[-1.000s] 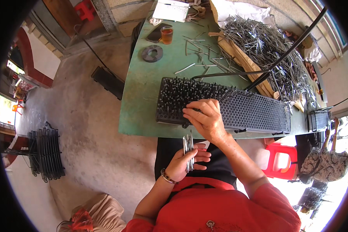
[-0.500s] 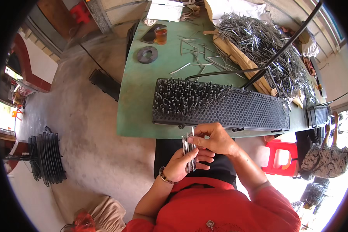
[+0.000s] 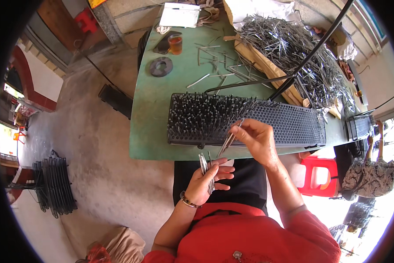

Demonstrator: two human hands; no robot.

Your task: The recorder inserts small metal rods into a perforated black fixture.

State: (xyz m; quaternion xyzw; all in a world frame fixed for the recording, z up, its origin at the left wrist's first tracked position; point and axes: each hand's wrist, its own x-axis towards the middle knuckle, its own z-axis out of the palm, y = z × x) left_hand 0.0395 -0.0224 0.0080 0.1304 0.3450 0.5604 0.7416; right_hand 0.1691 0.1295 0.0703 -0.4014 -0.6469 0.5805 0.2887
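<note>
My left hand [image 3: 202, 185], with a beaded bracelet at the wrist, holds a small bundle of thin metal rods [image 3: 205, 168] under its thumb, its other fingers partly spread. Above and to the right, my right hand [image 3: 256, 139] pinches a few more metal rods [image 3: 227, 143] between thumb and fingertips, tilted, in front of the near edge of a black perforated rack [image 3: 293, 125]. Many upright rods [image 3: 201, 113] fill the holes in the rack's left part. Bare holes show across its right part.
On the green table [image 3: 151, 127] lie a heap of metal rods [image 3: 289, 52] on brown paper, scattered rods, a grey ring [image 3: 161, 66], a cup of amber drink [image 3: 175, 45] and a white notebook [image 3: 179, 15]. A black bar rises behind the rack. Right stands a red stool [image 3: 315, 177]; another person [image 3: 368, 179] sits beyond.
My right hand has moved up and away from the left, drawing a few rods out of the bundle toward the rack. The left hand keeps the others, slightly lower and further left.
</note>
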